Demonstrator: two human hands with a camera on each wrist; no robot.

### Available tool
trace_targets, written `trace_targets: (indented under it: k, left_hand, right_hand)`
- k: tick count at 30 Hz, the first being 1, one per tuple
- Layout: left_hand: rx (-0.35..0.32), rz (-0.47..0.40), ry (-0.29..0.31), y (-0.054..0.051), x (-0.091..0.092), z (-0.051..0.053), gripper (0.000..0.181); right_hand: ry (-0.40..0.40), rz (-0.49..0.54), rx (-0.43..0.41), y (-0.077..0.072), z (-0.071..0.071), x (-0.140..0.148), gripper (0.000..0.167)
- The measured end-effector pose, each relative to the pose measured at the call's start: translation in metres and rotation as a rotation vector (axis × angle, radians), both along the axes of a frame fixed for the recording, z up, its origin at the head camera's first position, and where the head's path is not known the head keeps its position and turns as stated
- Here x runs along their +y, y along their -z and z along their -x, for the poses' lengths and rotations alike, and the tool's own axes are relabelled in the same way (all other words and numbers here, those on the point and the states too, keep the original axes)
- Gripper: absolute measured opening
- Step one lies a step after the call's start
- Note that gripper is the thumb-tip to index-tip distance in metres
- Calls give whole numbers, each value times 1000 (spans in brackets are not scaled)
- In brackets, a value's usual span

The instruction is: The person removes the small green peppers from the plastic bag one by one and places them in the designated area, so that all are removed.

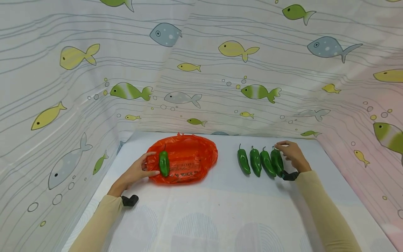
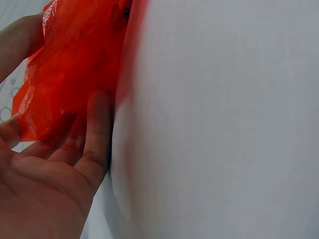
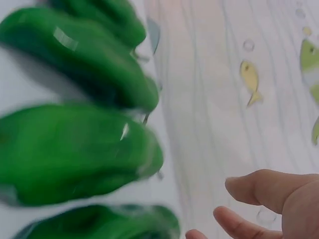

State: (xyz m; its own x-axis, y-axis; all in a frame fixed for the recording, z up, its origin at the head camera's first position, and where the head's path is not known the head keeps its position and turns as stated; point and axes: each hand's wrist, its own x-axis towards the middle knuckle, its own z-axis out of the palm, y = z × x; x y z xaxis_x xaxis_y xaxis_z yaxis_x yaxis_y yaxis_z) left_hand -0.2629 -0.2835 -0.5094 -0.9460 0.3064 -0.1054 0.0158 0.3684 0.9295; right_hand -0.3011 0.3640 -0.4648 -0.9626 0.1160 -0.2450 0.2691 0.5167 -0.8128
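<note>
A red plastic bag (image 1: pixel 207 150) lies on the table, with one green chili pepper (image 1: pixel 164 163) on its left part. At the bag's left edge is my left hand (image 1: pixel 136 173), thumb and fingers spread. In the left wrist view, relaxed fingers (image 2: pixel 97 129) touch the bag, some of them partly behind its thin film. Further right, several green peppers (image 1: pixel 255 161) lie side by side, stems pointing away. My right hand (image 1: pixel 292 154) hovers by the stem of the rightmost pepper (image 1: pixel 276 161). The right wrist view shows its thumb and fingers apart, holding nothing.
Walls of fish-patterned sheet (image 1: pixel 201 80) enclose the table (image 1: pixel 220 210) at the back and both sides. Dark wrist cameras (image 1: pixel 130 200) sit below each hand. A stretch of pale tabletop separates the bag from the row of peppers.
</note>
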Motion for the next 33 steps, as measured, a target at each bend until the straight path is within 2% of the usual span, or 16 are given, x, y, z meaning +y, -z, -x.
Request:
trace_targets:
  k: [6,14,25,33]
  left_hand:
    - [-2,24,-6,-1,0,-2,89]
    - [4,25,-6,-1,0,-1,89]
    - [4,11,-7,0,2,1,89]
    - [-2,-6,-1,-2,2,1,90]
  right_hand:
    - [-29,7,30,-13,2,-21,62]
    - [-85,16,46,-23,5,-55,57]
    - [-193,71,89,-25,9,-99,51]
    - [-238,104,104,-26,13,-133,44]
